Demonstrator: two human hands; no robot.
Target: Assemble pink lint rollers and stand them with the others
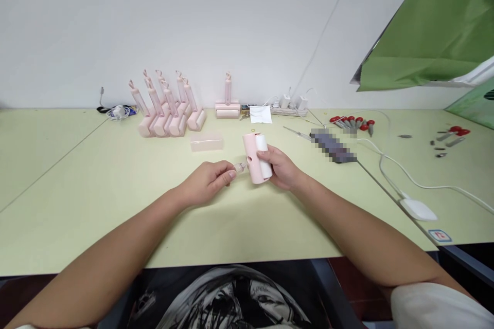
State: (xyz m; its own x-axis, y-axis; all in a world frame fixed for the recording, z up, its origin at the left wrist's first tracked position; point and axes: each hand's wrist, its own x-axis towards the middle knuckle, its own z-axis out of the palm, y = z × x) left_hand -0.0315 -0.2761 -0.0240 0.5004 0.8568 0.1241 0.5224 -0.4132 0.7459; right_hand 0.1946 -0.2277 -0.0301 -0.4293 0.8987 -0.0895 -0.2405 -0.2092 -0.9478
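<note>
My right hand (pixel 283 167) is closed around a pink lint roller head (pixel 252 164), which stands nearly upright above the table. A white roll (pixel 264 162) shows along its right side, and a small dark hole sits in its pink casing. My left hand (pixel 208 182) grips a clear and pale pink handle (pixel 240 167), its narrow tip pointing at that hole and just beside it. Most of the handle is hidden in my fingers. Behind my left hand lies a translucent pink cover (pixel 207 142).
Several assembled pink lint rollers (pixel 170 118) stand at the back left, and one more (pixel 227 105) is by the wall. A power strip (pixel 289 110), blurred phone (pixel 334 145), red-ended tools (pixel 351 122) and white charger (pixel 419 209) lie to the right.
</note>
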